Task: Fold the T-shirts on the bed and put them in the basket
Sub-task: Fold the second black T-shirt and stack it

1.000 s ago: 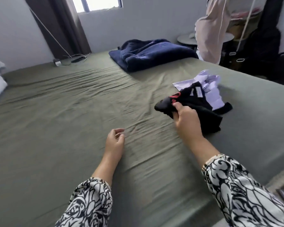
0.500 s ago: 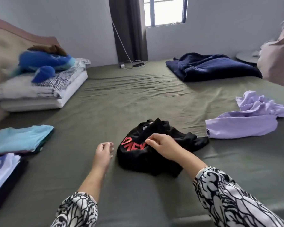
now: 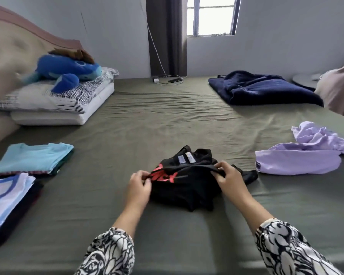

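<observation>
Joining the right hand (image 3: pixel 229 178) since half a second ago, the left hand (image 3: pixel 138 184) is now pinching the crumpled black T-shirt (image 3: pixel 184 184) mid-bed (image 3: pixel 167 120), fingers curled on cloth, while folded stacks (image 3: pixel 18 175) are waiting, the purple T-shirt (image 3: pixel 298 159) is lying unfolded, and no basket is showing.

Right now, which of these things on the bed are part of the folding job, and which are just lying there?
Job: black T-shirt, gripped by left hand and right hand; lilac T-shirt; folded stacks.
Lying about: blue plush toy, pillows, navy blanket.
</observation>
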